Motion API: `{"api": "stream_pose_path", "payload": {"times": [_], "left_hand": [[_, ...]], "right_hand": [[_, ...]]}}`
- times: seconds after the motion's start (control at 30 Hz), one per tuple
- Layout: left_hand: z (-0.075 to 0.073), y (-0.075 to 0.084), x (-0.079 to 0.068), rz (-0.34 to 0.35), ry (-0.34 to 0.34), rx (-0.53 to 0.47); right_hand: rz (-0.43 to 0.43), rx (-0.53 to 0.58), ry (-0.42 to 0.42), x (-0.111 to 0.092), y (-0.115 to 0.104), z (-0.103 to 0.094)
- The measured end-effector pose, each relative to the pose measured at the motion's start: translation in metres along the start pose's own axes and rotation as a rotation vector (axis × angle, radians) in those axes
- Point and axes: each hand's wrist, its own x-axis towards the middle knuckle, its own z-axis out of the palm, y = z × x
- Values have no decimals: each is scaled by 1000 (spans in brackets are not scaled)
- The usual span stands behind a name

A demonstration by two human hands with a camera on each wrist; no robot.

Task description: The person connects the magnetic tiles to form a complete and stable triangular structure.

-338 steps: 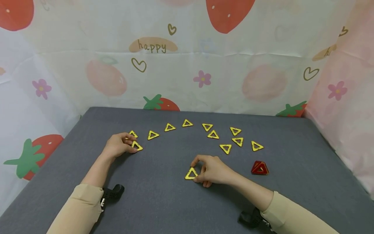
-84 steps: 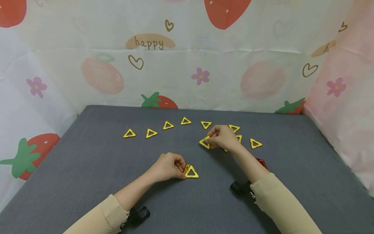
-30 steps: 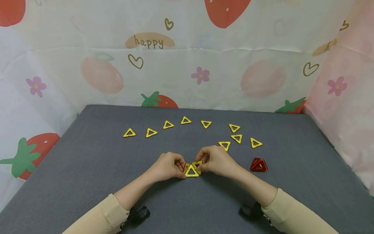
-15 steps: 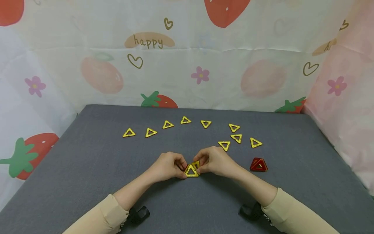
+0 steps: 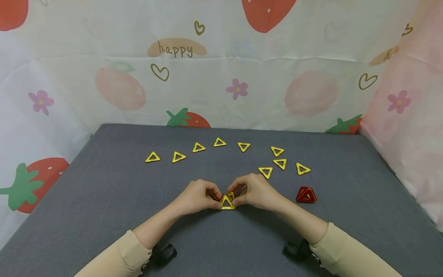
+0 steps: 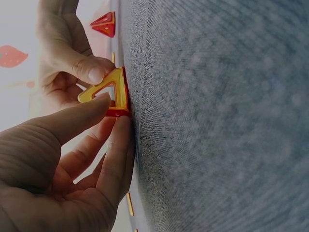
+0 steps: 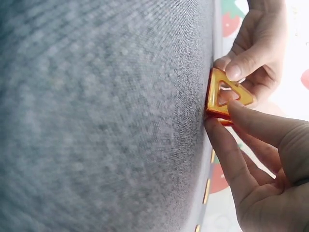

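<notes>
Two hands [image 5: 199, 198] [image 5: 255, 193], fingers [image 6: 79, 117] nearly closed, pinching yellow triangles [image 6: 120, 86], red pyramid [image 5: 304, 194] at right

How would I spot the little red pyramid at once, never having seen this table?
Find the grey tabletop, then look right of the right hand, on the near side of the loose yellow triangles. The red pyramid sits there, raised, whereas those neighbours lie yellow and flat.

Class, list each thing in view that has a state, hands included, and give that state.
Held yellow triangles: raised on edge; whether fully joined, unclear.
Left hand: pinching them.
Right hand: pinching them too.
Loose yellow triangles: nine, lying flat on the table.
Red pyramid: assembled, standing on the table.
Patterned backdrop: hanging, creased.
</notes>
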Motion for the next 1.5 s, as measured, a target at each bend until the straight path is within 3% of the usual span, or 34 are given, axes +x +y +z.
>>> {"api": "stream_pose_path", "payload": {"times": [0.63,1.5], "left_hand": [[1,-1,0,2,-8,-14],[0,-1,0,-3,-36,-51]], "right_hand": [[-36,51,-51,1,0,2],[-22,44,-51,0,-1,2]]}}
